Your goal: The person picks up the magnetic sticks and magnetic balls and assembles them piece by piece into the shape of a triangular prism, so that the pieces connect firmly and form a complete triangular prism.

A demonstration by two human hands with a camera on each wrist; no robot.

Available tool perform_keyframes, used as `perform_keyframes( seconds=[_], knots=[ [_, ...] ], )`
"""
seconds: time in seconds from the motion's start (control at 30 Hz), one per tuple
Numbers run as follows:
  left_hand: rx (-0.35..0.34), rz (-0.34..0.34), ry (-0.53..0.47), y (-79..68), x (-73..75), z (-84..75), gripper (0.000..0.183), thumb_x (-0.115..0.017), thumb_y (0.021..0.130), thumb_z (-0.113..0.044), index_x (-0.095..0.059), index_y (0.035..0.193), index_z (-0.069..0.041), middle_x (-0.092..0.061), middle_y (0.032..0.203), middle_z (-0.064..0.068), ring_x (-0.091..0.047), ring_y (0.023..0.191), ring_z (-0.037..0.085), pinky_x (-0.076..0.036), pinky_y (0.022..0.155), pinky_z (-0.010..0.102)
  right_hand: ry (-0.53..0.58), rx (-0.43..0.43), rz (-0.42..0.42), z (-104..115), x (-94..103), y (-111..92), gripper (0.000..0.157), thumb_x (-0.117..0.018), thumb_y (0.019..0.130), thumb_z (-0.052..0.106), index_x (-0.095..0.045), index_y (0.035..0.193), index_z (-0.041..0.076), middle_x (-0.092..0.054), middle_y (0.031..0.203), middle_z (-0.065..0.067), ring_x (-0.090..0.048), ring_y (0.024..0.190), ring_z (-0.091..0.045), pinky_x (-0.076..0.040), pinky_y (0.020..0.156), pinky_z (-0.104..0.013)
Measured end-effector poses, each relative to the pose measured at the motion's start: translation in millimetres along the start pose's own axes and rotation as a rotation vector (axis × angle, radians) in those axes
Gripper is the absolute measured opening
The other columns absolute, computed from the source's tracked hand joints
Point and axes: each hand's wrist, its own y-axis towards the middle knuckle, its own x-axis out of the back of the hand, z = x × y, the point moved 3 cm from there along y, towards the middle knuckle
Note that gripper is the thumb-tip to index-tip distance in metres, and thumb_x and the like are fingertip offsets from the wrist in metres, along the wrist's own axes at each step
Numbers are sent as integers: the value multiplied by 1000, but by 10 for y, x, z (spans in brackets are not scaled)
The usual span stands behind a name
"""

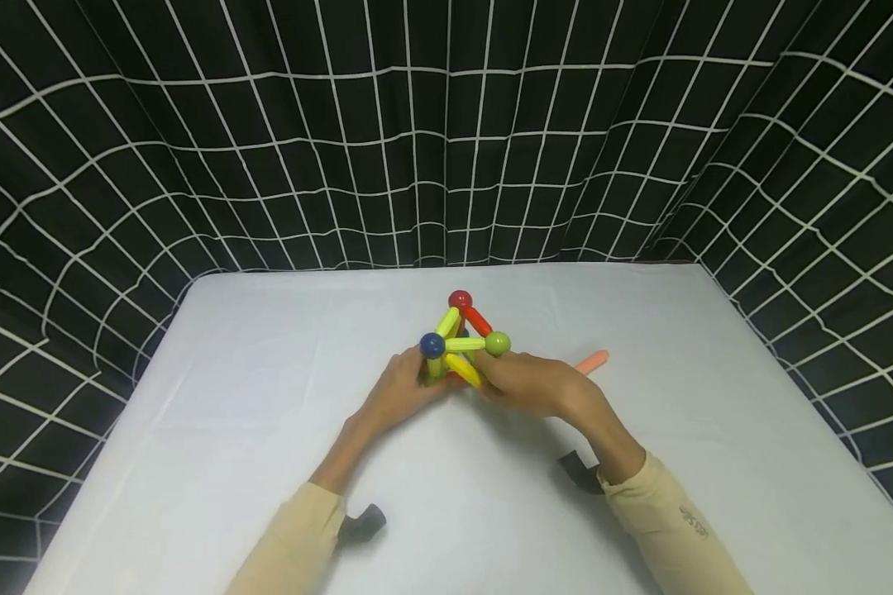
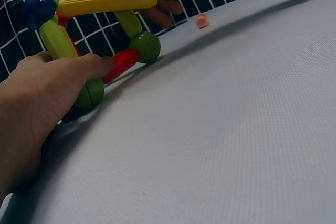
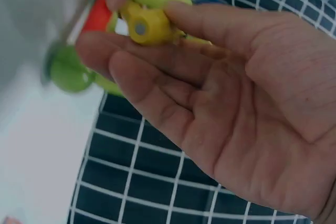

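A frame built of colored magnetic rods and balls stands on the table between the hands. Its red ball point(image 1: 460, 301), blue ball point(image 1: 432, 345) and light green ball point(image 1: 498, 343) form the upper corners, joined by light green and red rods. My left hand point(image 1: 403, 388) holds the frame's lower left side, its thumb on a lower red rod point(image 2: 122, 65); its fingertips are hidden behind. My right hand point(image 3: 226, 87) pinches a yellow rod point(image 3: 149, 26) between thumb and fingers, a grey metal tip facing that camera. One end of this rod sits by the blue ball.
A peach-orange rod point(image 1: 593, 361) lies on the white table point(image 1: 268, 330) just beyond my right hand. Black cloth point(image 1: 387, 165) with a white grid rises behind and beside the table. Dark wrist-worn devices point(image 1: 363, 526) show below both forearms.
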Motion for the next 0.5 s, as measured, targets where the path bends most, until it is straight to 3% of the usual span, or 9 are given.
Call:
perform_keyframes(
  seconds=[0.17,0.5],
  knots=[
    [17,4,21,-10,9,-10,51,-76,93,-44,-60,133,-17,-69,102,1,-58,89,16,-50,82,32,-92,-47,-88,94,-95,91,18,-66,103,15,-53,115,9,-50,74,-3,-48,59,-14,-41,56,-22],
    [45,10,10,-13,18,18,54,-77,91,-52,-60,133,-23,-67,98,-2,-59,90,16,-51,82,32,-339,-127,-290,136,-299,246,15,-72,96,2,-63,108,1,-67,83,-10,-56,66,-20,-58,60,-34]
  ],
)
